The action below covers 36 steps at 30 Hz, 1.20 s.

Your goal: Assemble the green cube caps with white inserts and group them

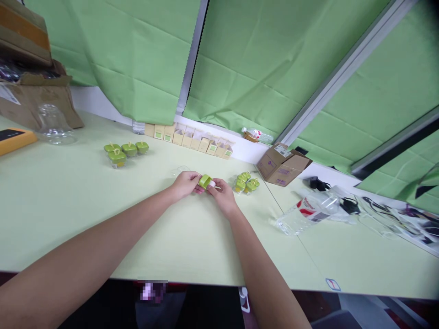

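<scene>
My left hand (188, 183) is closed on a small green lid (205, 181), its hollow side tipped partly toward me. At the lid's right edge my right hand (222, 193) pinches a small white piece (212, 183), touching or partly inside the lid; I cannot tell which. Just behind my left hand lies a clear plastic piece (180, 170), partly hidden. A group of several clear containers with green, looped lids (117, 156) stands to the left. Another cluster of such green-lidded containers (240, 184) is close to my right hand.
Small beige boxes (195, 140) line the table's back. Cardboard boxes (286, 165) (39, 98) stand at the back right and far left. A large clear bottle (305, 212) lies on the right, near cables (387, 217). At far left are a clear jar (55, 125) and an orange device (15, 140).
</scene>
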Each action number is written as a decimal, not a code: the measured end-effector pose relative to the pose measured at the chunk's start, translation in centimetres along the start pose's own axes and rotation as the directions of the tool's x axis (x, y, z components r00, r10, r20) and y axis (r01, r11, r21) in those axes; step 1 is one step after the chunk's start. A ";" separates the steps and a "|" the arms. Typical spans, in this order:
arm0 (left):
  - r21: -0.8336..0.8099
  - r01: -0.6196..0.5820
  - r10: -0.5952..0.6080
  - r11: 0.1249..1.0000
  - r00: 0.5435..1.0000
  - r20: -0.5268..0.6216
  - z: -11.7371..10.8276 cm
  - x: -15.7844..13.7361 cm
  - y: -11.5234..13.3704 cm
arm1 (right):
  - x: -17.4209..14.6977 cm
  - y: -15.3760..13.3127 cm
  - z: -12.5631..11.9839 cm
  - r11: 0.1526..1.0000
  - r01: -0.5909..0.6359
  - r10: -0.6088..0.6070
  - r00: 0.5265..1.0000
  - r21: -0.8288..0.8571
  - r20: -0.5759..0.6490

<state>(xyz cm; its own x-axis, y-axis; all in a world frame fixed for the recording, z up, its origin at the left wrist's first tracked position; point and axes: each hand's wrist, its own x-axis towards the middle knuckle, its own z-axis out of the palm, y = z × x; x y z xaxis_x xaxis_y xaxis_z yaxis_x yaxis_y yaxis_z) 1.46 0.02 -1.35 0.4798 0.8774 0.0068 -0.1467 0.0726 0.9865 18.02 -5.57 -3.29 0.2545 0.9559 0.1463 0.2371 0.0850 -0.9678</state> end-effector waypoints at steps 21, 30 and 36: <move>0.015 0.000 0.001 1.000 0.999 -0.050 0.2 -0.1 0.3 | -0.4 -1.0 0.1 0.982 -0.096 0.114 0.988 0.164 -0.102; 0.001 -0.011 0.011 1.000 0.998 -0.063 0.1 0.0 0.2 | -0.9 -1.8 0.4 0.948 -0.124 0.140 0.989 0.292 -0.037; -0.004 -0.029 0.028 1.000 0.996 -0.085 0.1 0.2 0.1 | -1.0 -2.3 0.5 0.937 -0.123 0.146 0.988 0.326 -0.047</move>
<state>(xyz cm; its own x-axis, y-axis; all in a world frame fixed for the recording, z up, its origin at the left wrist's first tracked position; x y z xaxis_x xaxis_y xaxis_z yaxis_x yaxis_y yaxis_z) 1.58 0.13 -1.25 0.4006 0.9160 0.0207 -0.1636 0.0493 0.9853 16.77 -6.62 -1.28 0.3302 0.9438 0.0129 -0.1144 0.0536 -0.9920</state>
